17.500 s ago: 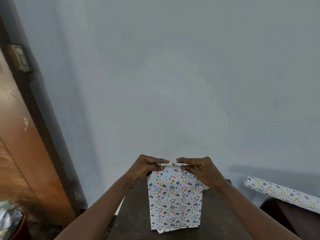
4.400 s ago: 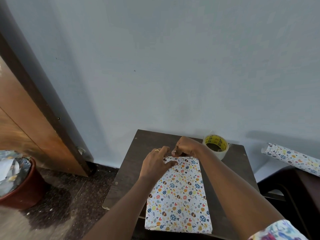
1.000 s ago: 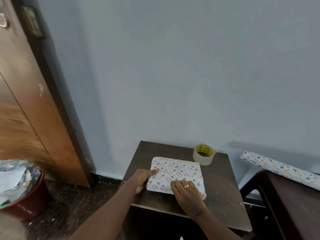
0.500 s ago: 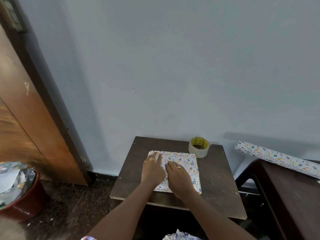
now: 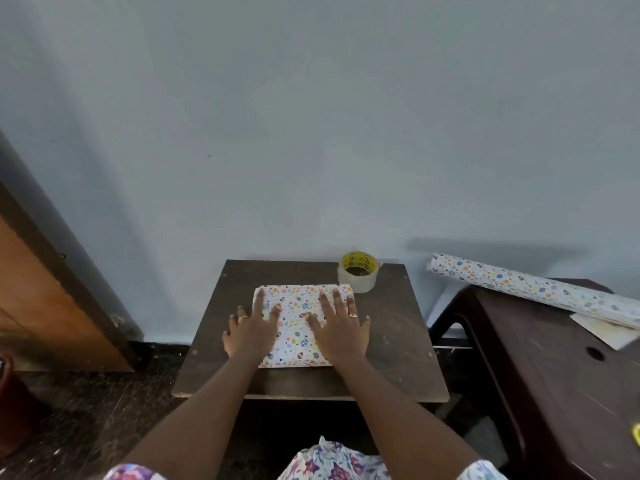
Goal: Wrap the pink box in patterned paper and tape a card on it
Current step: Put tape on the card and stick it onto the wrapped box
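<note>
The box is fully wrapped in white paper dotted with small coloured shapes and lies flat mid-table. The tape, yellow-cored, sits hole-up just beside its far right corner. The paper roll lies on the next table, well apart.

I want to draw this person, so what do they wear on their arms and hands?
The left hand wears a gold ring; the right hand wears a pink-topped ring. The left sleeve and right sleeve are short and flowery; the forearms are bare.
</note>
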